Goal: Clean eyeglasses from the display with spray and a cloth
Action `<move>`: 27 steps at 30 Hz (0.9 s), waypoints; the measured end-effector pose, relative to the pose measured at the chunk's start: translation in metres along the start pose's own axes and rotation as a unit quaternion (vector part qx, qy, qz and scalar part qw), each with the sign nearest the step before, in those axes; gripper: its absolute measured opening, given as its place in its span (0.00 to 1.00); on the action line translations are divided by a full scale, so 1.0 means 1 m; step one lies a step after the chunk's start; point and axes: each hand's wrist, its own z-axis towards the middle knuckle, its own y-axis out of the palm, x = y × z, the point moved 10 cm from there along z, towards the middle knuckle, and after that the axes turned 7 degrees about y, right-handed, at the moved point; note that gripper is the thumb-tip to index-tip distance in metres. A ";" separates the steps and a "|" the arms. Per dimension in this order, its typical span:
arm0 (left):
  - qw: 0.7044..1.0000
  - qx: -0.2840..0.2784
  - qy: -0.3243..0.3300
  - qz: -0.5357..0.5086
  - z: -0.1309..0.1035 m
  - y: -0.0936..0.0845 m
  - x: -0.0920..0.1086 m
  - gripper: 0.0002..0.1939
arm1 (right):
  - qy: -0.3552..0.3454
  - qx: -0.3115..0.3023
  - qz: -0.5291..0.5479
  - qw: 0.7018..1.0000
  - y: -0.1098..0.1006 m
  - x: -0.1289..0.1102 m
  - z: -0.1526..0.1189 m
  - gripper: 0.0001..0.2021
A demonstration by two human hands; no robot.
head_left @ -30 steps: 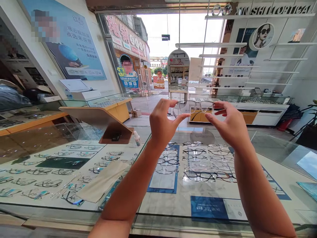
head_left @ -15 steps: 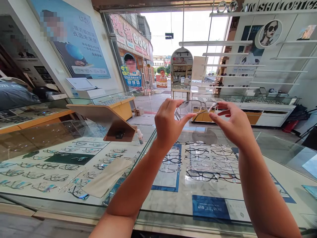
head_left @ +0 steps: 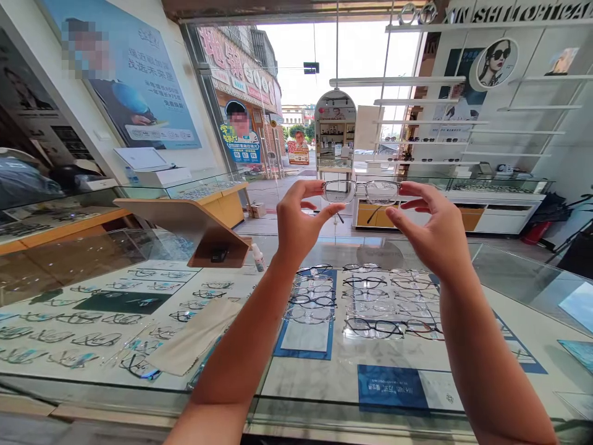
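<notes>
A pair of eyeglasses (head_left: pixel 340 193) with a thin, clear-looking frame is held up in the air above the glass counter, its lenses level and side by side. My left hand (head_left: pixel 303 216) pinches its left end between thumb and fingers. At the opposite end, my right hand (head_left: pixel 428 222) grips the frame with fingertips near the hinge. The dark temple tips hang down below the lenses. Under my hands, rows of eyeglasses (head_left: pixel 373 327) lie inside the glass display counter (head_left: pixel 315 386).
A beige cloth (head_left: pixel 194 340) lies on the counter at left, with a small white spray bottle (head_left: pixel 258 258) beyond it. Behind that stands a tilted brown mirror or panel (head_left: pixel 171 219). An arched mirror (head_left: pixel 336 136) and a far display counter (head_left: pixel 495 210) stand across the room.
The eyeglasses have turned from an angled pose to facing squarely, and rose slightly. My left hand moved a little left and the hands are farther apart. The view shifted slightly.
</notes>
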 end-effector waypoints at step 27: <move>0.992 0.013 0.093 0.085 -0.002 -0.005 0.029 0.25 | 0.081 -0.006 0.100 0.992 0.002 0.021 0.005 0.20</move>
